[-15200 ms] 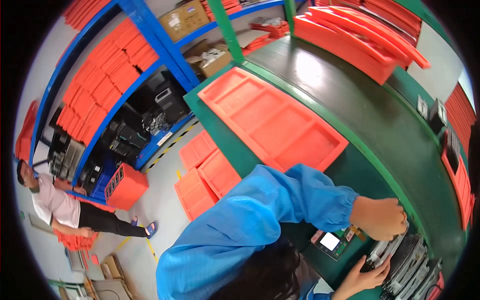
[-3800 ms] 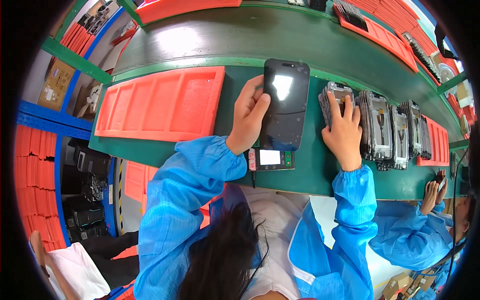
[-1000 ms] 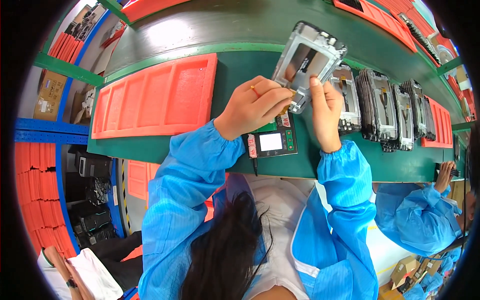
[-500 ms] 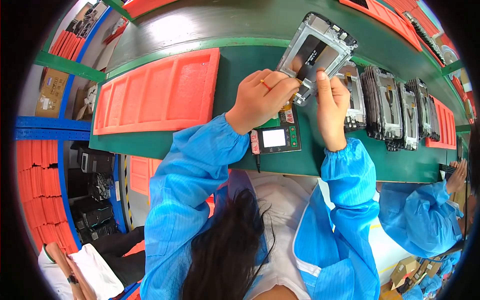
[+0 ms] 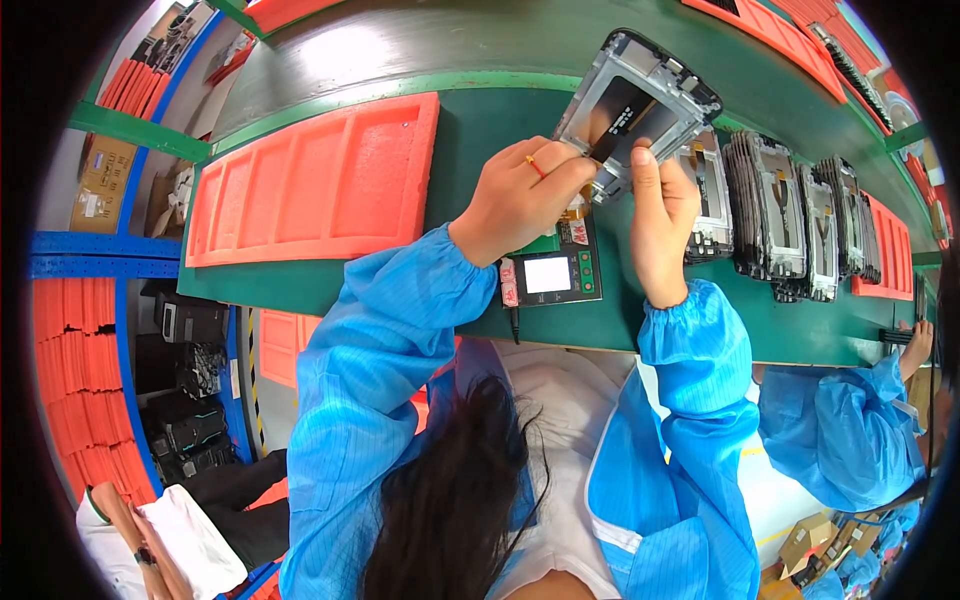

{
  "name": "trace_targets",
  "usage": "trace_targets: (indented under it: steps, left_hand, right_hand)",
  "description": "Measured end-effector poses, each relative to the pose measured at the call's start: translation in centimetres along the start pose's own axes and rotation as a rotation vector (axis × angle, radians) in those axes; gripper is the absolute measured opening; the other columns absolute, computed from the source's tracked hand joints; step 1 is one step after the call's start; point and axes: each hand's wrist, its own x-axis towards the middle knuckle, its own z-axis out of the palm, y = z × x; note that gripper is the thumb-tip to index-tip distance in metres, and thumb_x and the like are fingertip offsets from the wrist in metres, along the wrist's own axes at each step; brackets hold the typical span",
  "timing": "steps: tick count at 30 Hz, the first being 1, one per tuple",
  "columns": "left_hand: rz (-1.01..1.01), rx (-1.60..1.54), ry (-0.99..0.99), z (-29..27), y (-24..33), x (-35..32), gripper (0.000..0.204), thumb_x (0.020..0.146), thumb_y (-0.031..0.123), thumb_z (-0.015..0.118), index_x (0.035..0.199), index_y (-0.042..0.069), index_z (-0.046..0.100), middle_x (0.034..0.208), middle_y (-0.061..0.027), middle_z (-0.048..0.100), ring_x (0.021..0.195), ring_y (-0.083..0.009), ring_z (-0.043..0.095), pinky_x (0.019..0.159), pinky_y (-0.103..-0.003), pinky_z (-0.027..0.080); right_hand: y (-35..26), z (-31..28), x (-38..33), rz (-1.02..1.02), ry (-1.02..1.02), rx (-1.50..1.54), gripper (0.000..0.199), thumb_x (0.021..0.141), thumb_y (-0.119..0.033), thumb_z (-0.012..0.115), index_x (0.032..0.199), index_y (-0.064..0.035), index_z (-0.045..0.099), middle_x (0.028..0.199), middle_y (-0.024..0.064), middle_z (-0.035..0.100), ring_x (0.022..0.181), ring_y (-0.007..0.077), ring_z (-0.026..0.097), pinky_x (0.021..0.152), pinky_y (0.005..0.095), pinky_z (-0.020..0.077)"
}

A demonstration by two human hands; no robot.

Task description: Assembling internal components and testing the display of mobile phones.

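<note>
I hold a grey phone frame panel tilted above the green bench, its inner side up. My left hand, with a ring on one finger, grips the panel's lower left corner. My right hand holds the lower edge, thumb pressed on a dark flat cable on the panel. Below my hands a small tester board with a lit white screen lies on the bench.
An orange foam tray lies to the left on the green bench. A row of similar phone panels stands on edge to the right. A co-worker's blue sleeve reaches the bench at lower right. Orange trays line the far edge.
The panel has been raised slightly and tilted; my right thumb has moved onto the dark cable on it. Several seconds ago I held it screen side up.
</note>
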Motion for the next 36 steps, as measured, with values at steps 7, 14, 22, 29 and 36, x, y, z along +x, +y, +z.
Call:
trace_targets:
  steps: [7,14,22,29,36]
  left_hand:
    - [-0.013,-0.104,0.054,-2.8,-0.2,-0.2,0.022,0.073,0.006,0.075,0.090,0.005,0.061,0.087,-0.0038,0.063,0.075,-0.0182,0.061,0.066,-0.031,0.050]
    - [-0.945,-0.920,-0.007,-10.3,4.7,-0.1,0.029,0.089,0.020,0.063,0.112,0.002,0.058,0.099,-0.0061,0.064,0.086,-0.0152,0.062,0.075,-0.029,0.051]
    - [-1.302,-1.059,0.050,-18.7,-0.1,-0.9,0.042,0.088,0.016,0.061,0.126,-0.001,0.053,0.110,-0.0082,0.065,0.094,-0.0167,0.064,0.084,-0.030,0.052]
    - [-1.451,-0.728,-0.295,-19.0,-10.0,-7.1,0.043,0.089,0.013,0.059,0.129,-0.002,0.051,0.116,-0.0090,0.062,0.104,-0.0168,0.059,0.092,-0.031,0.046]
    - [-1.296,-0.251,-0.195,-14.7,-7.6,-8.6,0.049,0.091,0.014,0.055,0.136,-0.003,0.042,0.120,-0.0178,0.058,0.115,-0.0274,0.051,0.100,-0.036,0.038]
  right_hand:
    - [1.1,0.7,-0.5,-0.205,0.090,-0.170,0.015,0.094,-0.013,0.060,0.096,0.0011,0.065,0.074,0.0004,0.060,0.070,0.0034,0.046,0.059,0.0209,0.0377]
    - [-4.4,-0.2,-0.5,-1.088,-0.384,-0.667,0.034,0.072,-0.003,0.074,0.104,-0.0102,0.070,0.104,0.0100,0.066,0.093,0.0301,0.062,0.082,0.0423,0.0498]
    - [-5.9,0.3,-0.6,-0.558,-0.369,-0.687,0.039,0.077,0.006,0.063,0.113,-0.0074,0.066,0.127,0.0123,0.055,0.116,0.0343,0.051,0.097,0.0433,0.0419]
    - [-4.7,-4.8,-2.3,-0.445,-0.185,-1.111,0.043,0.080,-0.006,0.065,0.122,-0.0084,0.059,0.129,0.0125,0.052,0.120,0.0337,0.046,0.100,0.0445,0.0365]
    - [-3.9,-7.3,-3.4,-0.180,0.015,-1.487,0.058,0.078,-0.027,0.072,0.131,-0.0123,0.051,0.133,0.0123,0.049,0.122,0.0327,0.042,0.100,0.0484,0.0286]
